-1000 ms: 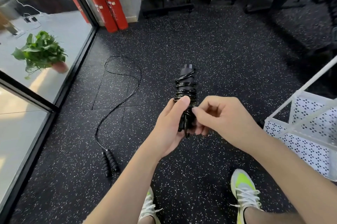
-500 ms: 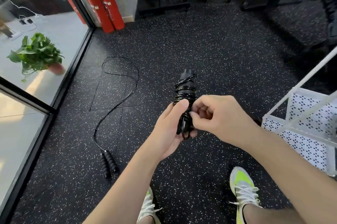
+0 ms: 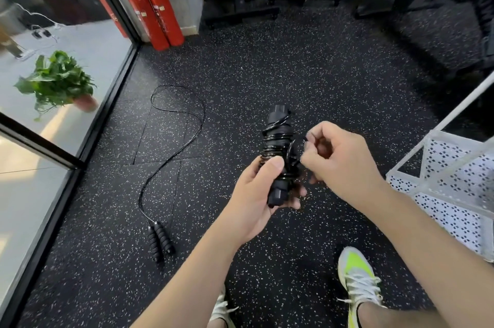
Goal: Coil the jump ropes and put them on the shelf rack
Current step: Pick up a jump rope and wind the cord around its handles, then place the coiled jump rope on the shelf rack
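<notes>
At far left, behind a glass wall [image 3: 80, 66], a potted plant [image 3: 57, 82] stands on a pale floor. Two red extinguishers [image 3: 155, 12] lean in the corner where the glass meets the wall. On the speckled black floor [image 3: 334, 74] near the glass lies a loose rope [image 3: 171, 151], its thin black cord running in a loop and a long curve down to its two ribbed handles [image 3: 160, 242], which lie side by side, touching.

In the middle, the left hand [image 3: 256, 199] grips a second rope, the bundle [image 3: 278, 151]: two black handles held together, pointing up and away, with the cord wound round them in many tight turns. The thumb presses along the front of the windings and the fingers curl round the back at the lower end. Just right of it, the right hand [image 3: 339, 159] pinches a small free loop [image 3: 295, 151] of the same cord between thumb and bent fingers, holding it beside the bundle; the other fingers are curled in.

Below, two feet in white and yellow-green shoes [image 3: 358, 282] stand on the floor. At the right edge is the white rack [image 3: 454, 194], with perforated shelves and slanted tube posts, well apart from the loose rope and near the right forearm. Dark gym frames stand along the top.
</notes>
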Demonstrator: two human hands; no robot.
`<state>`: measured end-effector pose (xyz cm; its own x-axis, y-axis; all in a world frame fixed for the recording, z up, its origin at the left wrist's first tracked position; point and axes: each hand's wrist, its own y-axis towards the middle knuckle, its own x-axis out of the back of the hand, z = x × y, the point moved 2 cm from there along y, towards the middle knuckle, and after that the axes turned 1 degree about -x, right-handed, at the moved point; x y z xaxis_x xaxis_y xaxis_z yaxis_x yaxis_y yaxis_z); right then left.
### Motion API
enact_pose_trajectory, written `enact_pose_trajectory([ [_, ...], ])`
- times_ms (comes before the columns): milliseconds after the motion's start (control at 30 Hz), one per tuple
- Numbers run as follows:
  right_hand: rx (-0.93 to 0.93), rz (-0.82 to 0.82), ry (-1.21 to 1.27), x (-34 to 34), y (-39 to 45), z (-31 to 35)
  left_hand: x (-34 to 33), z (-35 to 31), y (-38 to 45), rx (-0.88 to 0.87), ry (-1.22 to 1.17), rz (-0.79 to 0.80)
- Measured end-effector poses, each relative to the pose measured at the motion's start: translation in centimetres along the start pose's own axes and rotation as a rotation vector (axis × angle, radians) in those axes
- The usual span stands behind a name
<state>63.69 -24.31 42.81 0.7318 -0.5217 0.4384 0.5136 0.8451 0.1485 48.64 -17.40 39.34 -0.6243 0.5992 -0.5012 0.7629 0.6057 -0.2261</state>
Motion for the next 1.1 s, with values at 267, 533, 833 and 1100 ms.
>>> enact_pose_trajectory([
  [267,0.041,0.051,0.128,-1.3,-1.0,0.1,0.3,0.1,0.4,-0.052,-0.018,-0.191],
  [533,-0.184,0.056,0.184,-1.2,-2.1,-2.2,-2.5,0.8,0.3,-0.186,0.688,-0.324],
  [833,-0.406,-0.053,-0.16,9.1,-6.6,-7.2,-11.0,8.5,1.7,-0.148,1.073,-0.065],
  [1100,-0.685,-0.18,-0.318,22.9,-12.5,-16.1,-24.6,19.7,6.3,0.045,1.395,0.338],
])
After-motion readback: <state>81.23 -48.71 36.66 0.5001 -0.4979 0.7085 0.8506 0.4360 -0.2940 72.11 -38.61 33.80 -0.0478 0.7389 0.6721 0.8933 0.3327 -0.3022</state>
